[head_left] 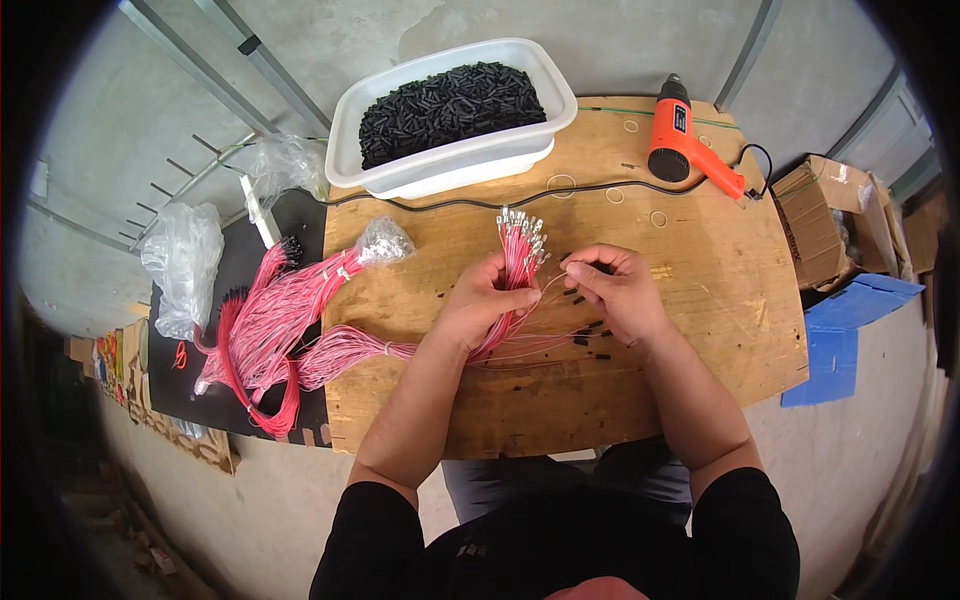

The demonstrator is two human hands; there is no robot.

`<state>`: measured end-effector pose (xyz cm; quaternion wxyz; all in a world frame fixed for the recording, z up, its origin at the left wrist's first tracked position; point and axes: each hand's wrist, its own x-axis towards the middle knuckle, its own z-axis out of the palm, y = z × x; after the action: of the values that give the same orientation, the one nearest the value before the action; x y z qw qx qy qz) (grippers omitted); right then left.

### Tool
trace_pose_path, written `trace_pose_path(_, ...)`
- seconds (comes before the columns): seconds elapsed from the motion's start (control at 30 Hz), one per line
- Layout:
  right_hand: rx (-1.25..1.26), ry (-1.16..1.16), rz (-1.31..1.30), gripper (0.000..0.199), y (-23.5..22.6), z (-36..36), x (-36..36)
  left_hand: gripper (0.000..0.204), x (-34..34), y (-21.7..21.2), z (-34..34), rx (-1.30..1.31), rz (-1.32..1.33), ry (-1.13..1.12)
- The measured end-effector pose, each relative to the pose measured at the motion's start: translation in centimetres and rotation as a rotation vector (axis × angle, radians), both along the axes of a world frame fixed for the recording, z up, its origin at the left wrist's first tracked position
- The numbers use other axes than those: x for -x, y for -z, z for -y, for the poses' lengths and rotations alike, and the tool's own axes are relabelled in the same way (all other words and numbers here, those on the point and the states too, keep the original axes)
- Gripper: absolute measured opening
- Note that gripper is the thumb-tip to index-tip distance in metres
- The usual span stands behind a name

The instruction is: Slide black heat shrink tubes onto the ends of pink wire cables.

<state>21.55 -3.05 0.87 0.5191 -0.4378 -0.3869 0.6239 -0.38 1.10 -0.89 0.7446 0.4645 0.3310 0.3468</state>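
My left hand is closed round a bundle of pink wires, just under its cluster of silvery metal terminals. The tail of the bundle runs left across the wooden table. A thin pale wire stands apart from the bundle and leads to my right hand, whose thumb and forefinger pinch its end. What else those fingertips may hold is too small to tell. Below my hands, several loose wires stretch right, with short black tubes at their ends. More black tubes lie beside my right hand.
A white tub of short black tubes stands at the table's far side. An orange heat gun lies far right, its black cable crossing the table. Pink wire bundles and plastic bags are left; rubber bands lie beyond my hands.
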Motion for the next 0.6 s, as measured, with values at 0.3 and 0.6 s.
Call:
trace_pose_path(0.3,-0.011,-0.018,0.005,0.012,0.1,-0.1,0.0,0.034,-0.1,-0.7,0.6,0.0,-0.049,-0.016)
trace_pose_path(0.6,-0.009,-0.053,-0.007,0.013,0.1,0.1,0.2,0.019,-0.3,0.9,0.5,-0.071,-0.034,-0.076)
